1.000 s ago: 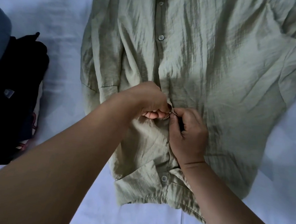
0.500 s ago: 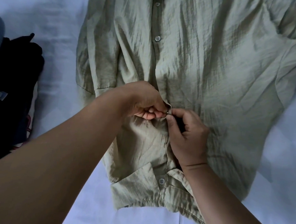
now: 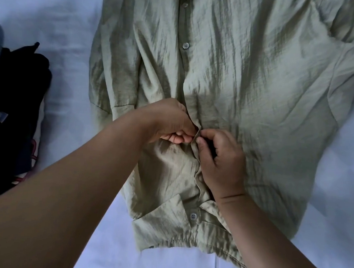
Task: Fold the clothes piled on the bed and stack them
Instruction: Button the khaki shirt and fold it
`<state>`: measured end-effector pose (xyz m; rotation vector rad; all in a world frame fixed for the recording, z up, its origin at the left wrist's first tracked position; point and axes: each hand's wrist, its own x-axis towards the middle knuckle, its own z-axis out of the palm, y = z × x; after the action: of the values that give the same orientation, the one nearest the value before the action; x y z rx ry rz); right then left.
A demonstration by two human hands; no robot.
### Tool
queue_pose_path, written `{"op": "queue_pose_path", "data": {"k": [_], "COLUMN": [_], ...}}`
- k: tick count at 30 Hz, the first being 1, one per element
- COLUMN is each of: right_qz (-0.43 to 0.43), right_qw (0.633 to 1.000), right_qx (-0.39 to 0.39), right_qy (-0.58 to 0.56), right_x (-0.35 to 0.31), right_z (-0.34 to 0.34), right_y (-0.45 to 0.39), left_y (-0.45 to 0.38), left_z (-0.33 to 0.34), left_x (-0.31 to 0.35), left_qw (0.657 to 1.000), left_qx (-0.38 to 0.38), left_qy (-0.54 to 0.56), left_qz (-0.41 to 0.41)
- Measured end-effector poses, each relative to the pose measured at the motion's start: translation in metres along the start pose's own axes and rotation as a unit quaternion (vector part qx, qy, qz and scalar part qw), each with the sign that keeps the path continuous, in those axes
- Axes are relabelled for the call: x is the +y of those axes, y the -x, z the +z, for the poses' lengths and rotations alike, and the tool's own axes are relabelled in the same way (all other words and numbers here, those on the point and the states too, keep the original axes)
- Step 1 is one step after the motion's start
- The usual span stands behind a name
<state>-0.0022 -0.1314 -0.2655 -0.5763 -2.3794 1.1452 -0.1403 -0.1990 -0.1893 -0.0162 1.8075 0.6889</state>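
Your left hand [image 3: 172, 123] and right hand [image 3: 220, 157] pinch the shirt [image 3: 247, 86] front edges together mid-frame, likely doing up a button so it folds flat on the bed [image 3: 54, 22].

The light is dim and cool, giving the white bedsheet [image 3: 59, 43] a bluish cast. A soft sheen runs along the creases of the crumpled sage-green button shirt [image 3: 247, 80], brightest toward the top. A dark shadow pools on it just above the hands. The black clothing pile [image 3: 10, 103] at left loses nearly all detail. Edges look slightly soft and stretched.
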Motion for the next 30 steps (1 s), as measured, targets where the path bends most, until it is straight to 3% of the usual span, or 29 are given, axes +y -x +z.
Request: {"op": "queue_pose_path", "data": {"k": [5,7,11,19,30], "right_qz": [-0.052,-0.056,-0.061,-0.066,-0.047], "right_qw": [0.99,0.988,0.989,0.991,0.993], "right_qx": [0.033,0.038,0.031,0.036,0.026], "right_qy": [0.127,0.142,0.133,0.11,0.109], "right_x": [-0.001,-0.002,-0.003,-0.003,-0.003], "right_z": [0.006,0.006,0.005,0.007,0.007], "right_y": [0.003,0.003,0.003,0.003,0.003], "left_y": [0.005,0.006,0.005,0.003,0.003], "left_z": [0.001,0.003,0.008,0.016,0.03], "left_x": [0.004,0.0,-0.009,-0.013,-0.028], "left_qw": [0.999,0.997,0.991,0.983,0.944], "left_qx": [-0.011,0.017,0.08,0.134,0.242], "left_qy": [-0.027,-0.054,-0.066,-0.082,-0.111], "left_qz": [0.035,0.057,0.087,0.1,0.194]}}
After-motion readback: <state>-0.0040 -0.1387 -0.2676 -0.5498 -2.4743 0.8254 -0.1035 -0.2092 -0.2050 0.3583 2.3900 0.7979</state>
